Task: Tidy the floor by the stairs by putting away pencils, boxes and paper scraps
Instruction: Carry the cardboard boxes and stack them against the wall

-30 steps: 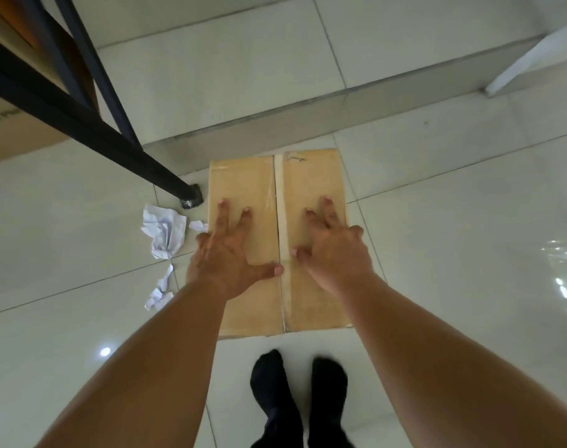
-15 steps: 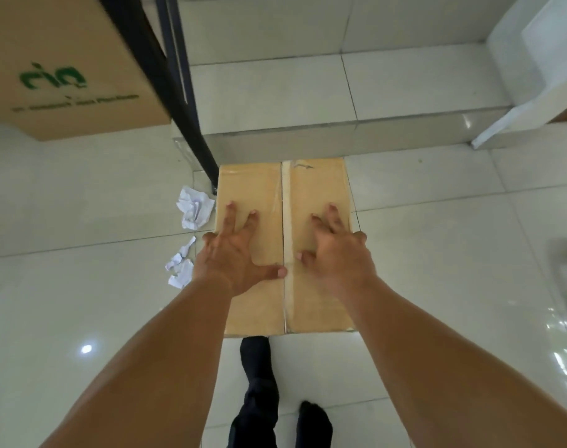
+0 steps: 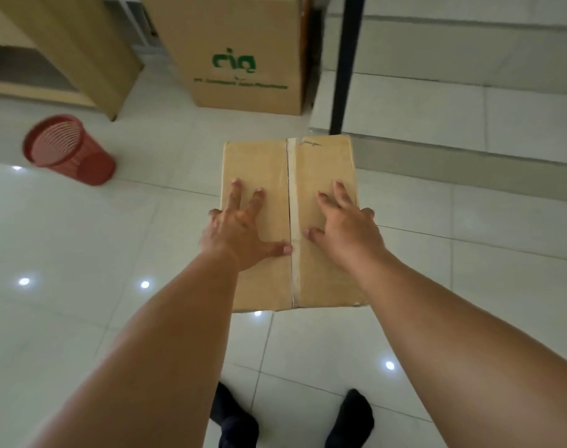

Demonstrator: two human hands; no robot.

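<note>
A flat brown cardboard box with a taped centre seam is held level above the tiled floor, in the middle of the head view. My left hand lies on its left half, thumb and two fingers spread on top and the outer fingers hooked over the left edge. My right hand holds the right half the same way, with its outer fingers over the right edge. No pencils or paper scraps are in view.
A red mesh wastebasket stands on the floor at the left. Behind the held box is a large carton with green lettering, next to a black post and a tiled step. A wooden cabinet fills the far left.
The box has come up off the floor in both hands and moved left, away from the step. The paper scraps have left the view; the wastebasket and large carton have come in.
</note>
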